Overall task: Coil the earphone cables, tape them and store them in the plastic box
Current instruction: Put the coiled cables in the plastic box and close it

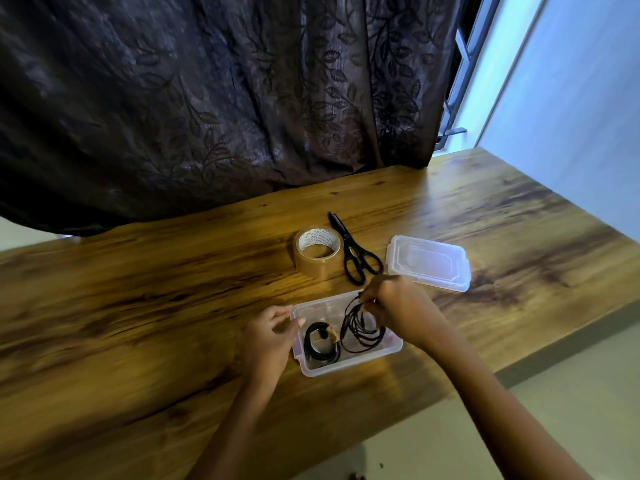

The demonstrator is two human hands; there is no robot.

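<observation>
The right hand (398, 306) is over the far right part of the plastic box (346, 367). Its fingers (370, 304) pinch the top of a loose cable coil (360, 336). The coil hangs down from the fingers, toward the person, and its low end is inside the right half of the box. It is hard to tell if this coil has tape on it. A taped coil (320, 344) lies flat in the left half, just beside it. The left hand (270, 337) is at the left wall of the box, and its fingers curl there and seem to hold it steady. The right hand is nearer, so it likely just has to go down and let go. The lid (427, 263) waits on the surface (138, 289), near the right hand.
</observation>
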